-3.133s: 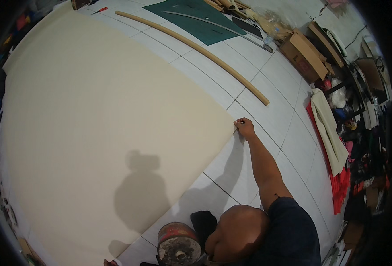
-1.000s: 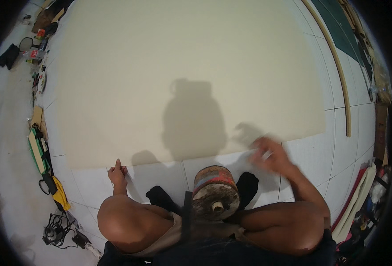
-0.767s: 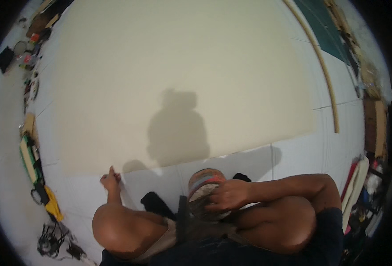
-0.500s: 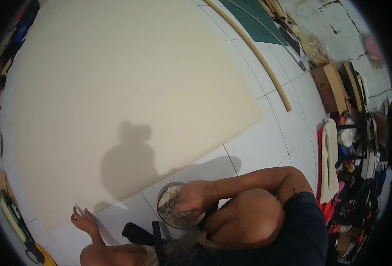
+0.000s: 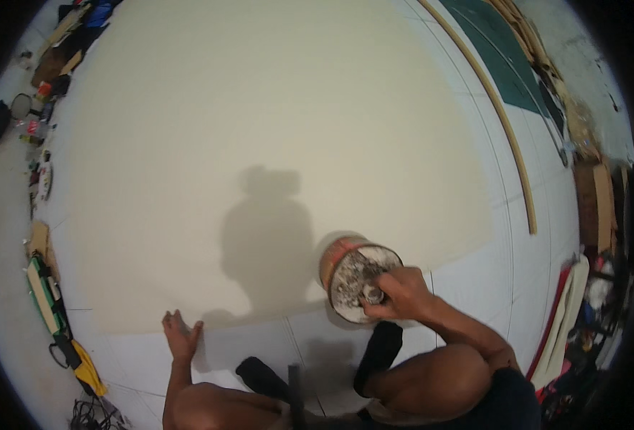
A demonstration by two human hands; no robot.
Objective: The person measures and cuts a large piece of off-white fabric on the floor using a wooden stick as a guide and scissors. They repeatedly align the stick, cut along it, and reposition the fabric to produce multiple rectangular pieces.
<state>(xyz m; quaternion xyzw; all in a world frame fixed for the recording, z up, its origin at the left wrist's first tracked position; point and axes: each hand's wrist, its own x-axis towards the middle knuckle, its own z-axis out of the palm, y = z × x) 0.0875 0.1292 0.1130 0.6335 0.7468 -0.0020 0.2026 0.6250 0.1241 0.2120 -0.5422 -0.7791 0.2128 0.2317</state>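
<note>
A large cream sheet lies flat over the white-tiled floor. At its near left edge rests my left hand, empty, fingers and thumb apart. My right hand is closed on the top of a round reddish-orange tin can. Its top is crusted with whitish and dark residue, and a small round knob or cap shows by my fingertips. The can is tilted at the sheet's near edge, right of my shadow; whether its base touches down I cannot tell.
My feet in black socks are just below the sheet. A long tan tube lies along the right, beside a green sheet. Boxes and clutter line the right wall. Assorted items, including a green-edged board, line the left.
The can has moved forward and right, away from between my knees to the sheet's edge, in my right hand. My left hand stays near the edge. The view has shifted.
</note>
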